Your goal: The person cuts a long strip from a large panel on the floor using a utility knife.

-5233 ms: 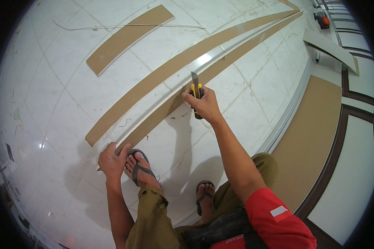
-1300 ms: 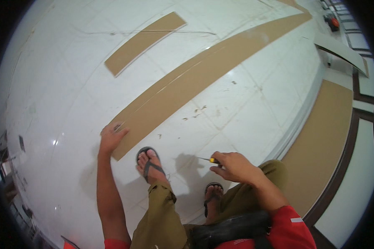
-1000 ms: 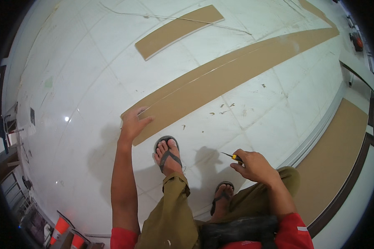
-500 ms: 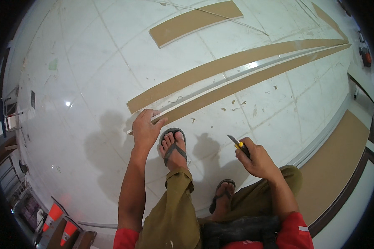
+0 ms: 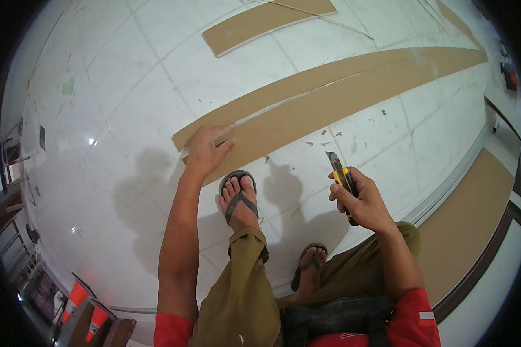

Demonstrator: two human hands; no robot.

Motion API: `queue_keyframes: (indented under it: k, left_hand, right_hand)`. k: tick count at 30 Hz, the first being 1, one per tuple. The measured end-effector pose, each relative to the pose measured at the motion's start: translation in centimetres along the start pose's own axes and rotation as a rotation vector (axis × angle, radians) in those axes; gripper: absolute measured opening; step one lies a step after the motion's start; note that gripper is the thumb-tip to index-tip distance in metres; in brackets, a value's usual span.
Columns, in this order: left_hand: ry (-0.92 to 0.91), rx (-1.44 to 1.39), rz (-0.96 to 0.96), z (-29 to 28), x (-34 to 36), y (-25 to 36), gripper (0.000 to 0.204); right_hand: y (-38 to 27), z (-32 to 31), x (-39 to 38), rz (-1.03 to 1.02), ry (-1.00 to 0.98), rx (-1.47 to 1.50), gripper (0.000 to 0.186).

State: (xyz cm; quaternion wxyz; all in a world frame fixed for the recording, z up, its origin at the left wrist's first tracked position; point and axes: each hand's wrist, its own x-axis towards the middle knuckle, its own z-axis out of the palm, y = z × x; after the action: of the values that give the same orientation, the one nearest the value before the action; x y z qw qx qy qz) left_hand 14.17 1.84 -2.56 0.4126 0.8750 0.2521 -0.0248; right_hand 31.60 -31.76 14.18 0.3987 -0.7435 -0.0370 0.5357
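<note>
My left hand point(image 5: 204, 149) lies over the left end of a long brown-faced plasterboard strip point(image 5: 307, 118). Its fingers rest near the white seam, with the thumb apart on the brown face. Alongside the far edge runs a second brown strip point(image 5: 266, 95), only a thin pale gap between the two. In my right hand point(image 5: 364, 199) is a yellow and black utility knife point(image 5: 344, 185), blade out and pointing away from me, held above the floor and apart from the boards.
A shorter plasterboard piece point(image 5: 266, 26) lies farther off, a thin rod point(image 5: 324, 19) across it. Small scraps point(image 5: 309, 143) litter the tiled floor near my feet. At right lies a large brown board point(image 5: 469, 225). Orange cones point(image 5: 97, 321) stand at lower left.
The nearer strip has tipped from its edge to lie flat, nearly closing the gap. My left hand moved farther away with it; my right hand raised the knife slightly and turned its blade more forward.
</note>
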Motion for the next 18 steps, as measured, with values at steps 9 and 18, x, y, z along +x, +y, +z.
queue_keyframes:
  k: [9, 18]
  left_hand:
    - [0.077, 0.299, 0.025, 2.2, -0.7, 0.8, 0.047]
    - [-0.014, 0.474, 0.147, 1.8, 0.1, 2.3, 0.062]
  right_hand:
    - [-4.1, 0.6, -4.5, -0.063, 0.052, 0.176, 0.036]
    - [-5.8, -0.7, -7.1, -0.189, 0.191, 0.312, 0.034]
